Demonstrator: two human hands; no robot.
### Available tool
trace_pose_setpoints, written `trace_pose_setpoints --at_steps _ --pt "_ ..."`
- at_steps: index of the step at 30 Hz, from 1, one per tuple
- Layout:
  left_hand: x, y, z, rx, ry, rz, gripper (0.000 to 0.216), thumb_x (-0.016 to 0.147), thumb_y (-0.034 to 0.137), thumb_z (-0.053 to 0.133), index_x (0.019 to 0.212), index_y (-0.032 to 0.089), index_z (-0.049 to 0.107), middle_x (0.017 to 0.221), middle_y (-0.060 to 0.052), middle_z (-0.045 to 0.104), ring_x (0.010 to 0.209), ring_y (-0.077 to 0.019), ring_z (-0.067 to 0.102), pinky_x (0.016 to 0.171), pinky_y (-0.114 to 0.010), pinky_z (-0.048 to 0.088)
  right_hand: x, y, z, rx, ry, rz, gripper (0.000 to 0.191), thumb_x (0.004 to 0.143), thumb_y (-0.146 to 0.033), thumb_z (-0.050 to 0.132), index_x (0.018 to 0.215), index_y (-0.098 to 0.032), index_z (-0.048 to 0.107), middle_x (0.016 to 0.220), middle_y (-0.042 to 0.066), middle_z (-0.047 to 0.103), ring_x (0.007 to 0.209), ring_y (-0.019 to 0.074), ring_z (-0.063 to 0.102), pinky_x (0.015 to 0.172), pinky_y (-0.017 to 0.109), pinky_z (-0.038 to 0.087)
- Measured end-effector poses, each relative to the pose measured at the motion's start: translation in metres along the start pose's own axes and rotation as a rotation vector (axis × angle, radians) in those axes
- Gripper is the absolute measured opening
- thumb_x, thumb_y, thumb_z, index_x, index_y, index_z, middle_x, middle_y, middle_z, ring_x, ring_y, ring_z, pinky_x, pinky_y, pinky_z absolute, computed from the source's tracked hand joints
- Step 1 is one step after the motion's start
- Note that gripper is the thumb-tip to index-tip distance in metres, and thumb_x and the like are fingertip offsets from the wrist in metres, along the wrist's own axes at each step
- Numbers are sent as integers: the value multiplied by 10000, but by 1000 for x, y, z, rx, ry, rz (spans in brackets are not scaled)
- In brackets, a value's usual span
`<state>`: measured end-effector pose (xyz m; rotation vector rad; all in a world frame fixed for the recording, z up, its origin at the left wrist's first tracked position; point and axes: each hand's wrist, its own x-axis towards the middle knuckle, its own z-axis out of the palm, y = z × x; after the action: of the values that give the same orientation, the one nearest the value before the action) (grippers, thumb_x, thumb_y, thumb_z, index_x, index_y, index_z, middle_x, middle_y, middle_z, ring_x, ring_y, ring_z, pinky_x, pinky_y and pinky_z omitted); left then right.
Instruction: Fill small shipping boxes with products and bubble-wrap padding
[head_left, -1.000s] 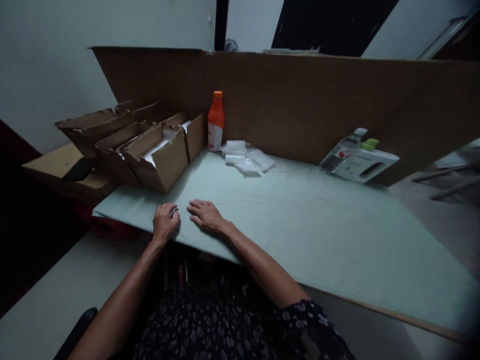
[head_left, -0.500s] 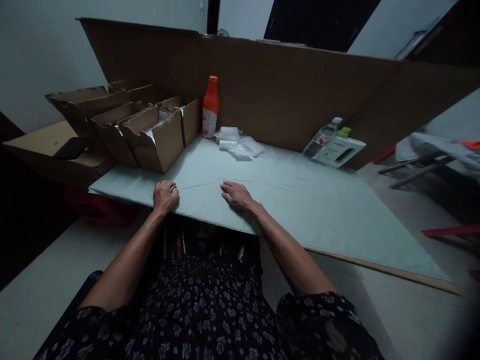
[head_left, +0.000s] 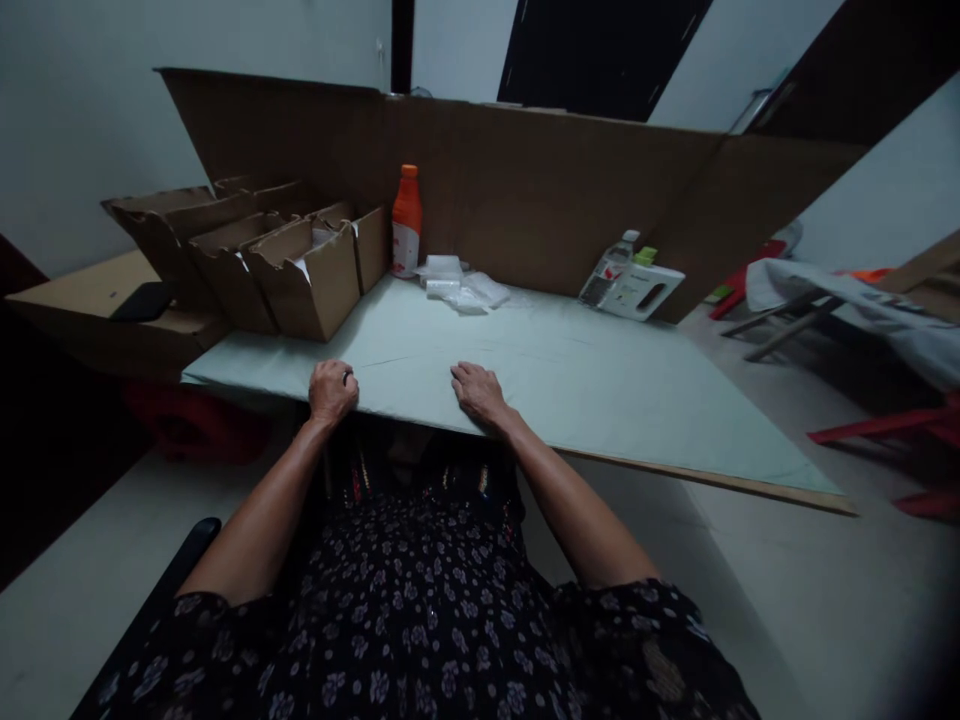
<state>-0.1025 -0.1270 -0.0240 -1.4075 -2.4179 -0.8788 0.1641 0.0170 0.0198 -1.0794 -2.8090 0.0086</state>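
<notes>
My left hand [head_left: 331,392] rests on the near edge of the table with its fingers curled in. A small dark band, perhaps a ring, shows by its fingers, and the inside of the fist is hidden. To its right, my right hand [head_left: 478,392] lies palm down on the pale green tabletop [head_left: 600,385], fingers stretched out and nothing under them that I can see. The cardboard bin [head_left: 330,290] stands beyond my left hand, apart from it. Farther back lie crumpled clear plastic bags [head_left: 461,287].
An orange bottle [head_left: 406,225] stands by the upright cardboard panel [head_left: 525,200]. At the back right are a clear bottle [head_left: 611,270] and a white jug [head_left: 649,292]. Several cardboard bins are grouped at left, near a dark phone-like object [head_left: 142,301] on a box. Red stool parts [head_left: 885,425] show at right.
The view has shifted slightly, so the table and the things on it appear displaced. My hands stay on the table in nearly the same pose.
</notes>
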Motion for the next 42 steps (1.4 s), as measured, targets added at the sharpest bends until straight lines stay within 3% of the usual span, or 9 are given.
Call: trace_pose_setpoints --at_steps 12,19,27,42 --pt "-7 7 3 29 55 12 238 947 357 610 1085 166 649 1142 -70 662 1046 -216 634 927 -449 528 -13 -5 7 -14 117 57 329 1023 -271 416 1296 -219 591 1436 109 544 1304 246 481 1033 386 374" --pt "-8 8 3 45 69 28 241 950 372 599 1067 167 647 1115 -65 661 1022 -211 630 917 -440 521 -14 -1 10 16 150 41 294 1018 -312 503 1257 -169 598 1386 92 560 1275 257 508 1047 449 394" --pt "-8 8 6 30 97 30 241 949 385 595 1046 171 648 1101 -63 660 1010 -207 626 915 -435 514 -16 -2 8 10 135 36 284 1026 -282 461 1243 -168 605 1345 100 581 1263 251 503 1035 426 379" --pt "-6 14 -4 71 3 14 245 947 356 611 1100 169 648 1163 -74 659 1062 -220 632 939 -457 525 -14 -1 -3 20 82 29 300 1019 -258 404 1230 -194 608 1367 122 578 1272 253 491 996 370 364"
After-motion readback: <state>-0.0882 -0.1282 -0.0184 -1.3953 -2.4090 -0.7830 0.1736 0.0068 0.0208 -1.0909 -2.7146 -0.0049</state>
